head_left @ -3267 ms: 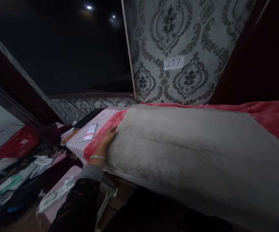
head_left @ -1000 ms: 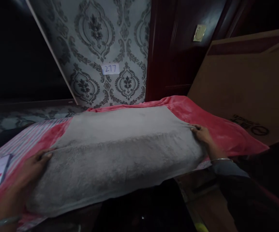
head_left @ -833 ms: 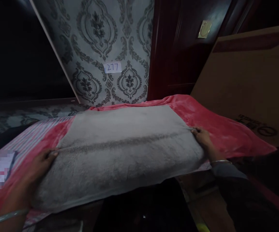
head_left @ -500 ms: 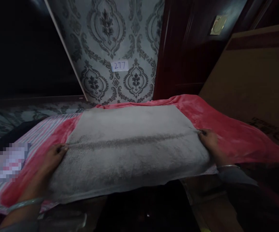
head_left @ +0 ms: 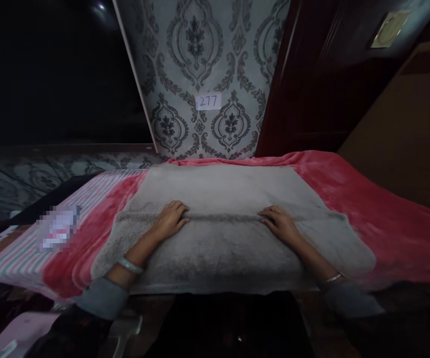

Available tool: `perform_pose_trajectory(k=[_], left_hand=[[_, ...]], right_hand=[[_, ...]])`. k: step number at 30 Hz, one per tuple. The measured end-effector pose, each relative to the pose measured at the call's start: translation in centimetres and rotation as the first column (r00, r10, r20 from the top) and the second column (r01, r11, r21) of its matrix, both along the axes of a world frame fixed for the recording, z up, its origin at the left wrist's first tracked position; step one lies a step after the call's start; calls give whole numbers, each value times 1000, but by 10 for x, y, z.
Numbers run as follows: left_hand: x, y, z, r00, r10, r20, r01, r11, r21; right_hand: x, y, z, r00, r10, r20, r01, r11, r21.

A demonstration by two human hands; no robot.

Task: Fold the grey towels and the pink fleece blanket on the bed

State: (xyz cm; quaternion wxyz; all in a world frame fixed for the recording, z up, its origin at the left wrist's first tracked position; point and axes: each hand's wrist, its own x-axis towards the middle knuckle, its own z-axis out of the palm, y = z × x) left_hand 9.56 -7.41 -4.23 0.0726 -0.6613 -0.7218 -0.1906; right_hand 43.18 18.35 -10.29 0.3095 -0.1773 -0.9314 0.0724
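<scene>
A grey plush cloth [head_left: 222, 253] lies spread over a red plush blanket [head_left: 382, 214], with a raised crease running across its middle. On the left part of that crease rests my left hand [head_left: 170, 219], palm down, thumb apart from its fingers. My right hand [head_left: 280, 223] lies on the right part of the same crease, fingers stretched inward and thumb apart. A stretch of the crease shows between the two hands. The cloth's front edge hangs at the near side.
Striped fabric [head_left: 24, 248] shows at the left, with a small blurred item [head_left: 58, 231] on it. A dark screen [head_left: 58, 74] hangs at the back left. Behind the cloth, a paper marked 277 [head_left: 208, 101] is on the patterned wall. A large brown cardboard panel [head_left: 416, 119] leans at the right.
Both hands have left the cloth's side edges and moved inward onto the crease. Their pinched fingers have opened out, and the side edges now lie loose. The view has shifted left.
</scene>
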Motion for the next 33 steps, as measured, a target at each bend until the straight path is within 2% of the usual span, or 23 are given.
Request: perform_pose_trajectory(k=[3,7,14,21,24,28,33], left_hand=[[-11,3,-12,1000,24,-2,-24,1000,10],[-19,8,-21,997,58,-52,-56,998,30],[-16,6,-18,993,108,-55,-96,978,186],[-19,7,-16,998,66,-17,-61,977,205],[-20,8,-15,997,82,-5,-79,978,195],[-21,9,-15,997,74,-4,-72,978,198],[-20,7,-14,997,75,-18,-69,971,227]], right_hand=[[2,2,-6,998,-53,-17,52,997,-60],[1,3,-5,997,-82,13,82,994,-71],[-2,-7,8,977,-207,-43,209,977,46],[9,7,5,986,-163,30,164,986,-37],[21,17,6,980,-172,98,174,985,-15],[30,21,9,960,-245,133,243,970,27],[29,17,9,933,-359,18,352,924,150]])
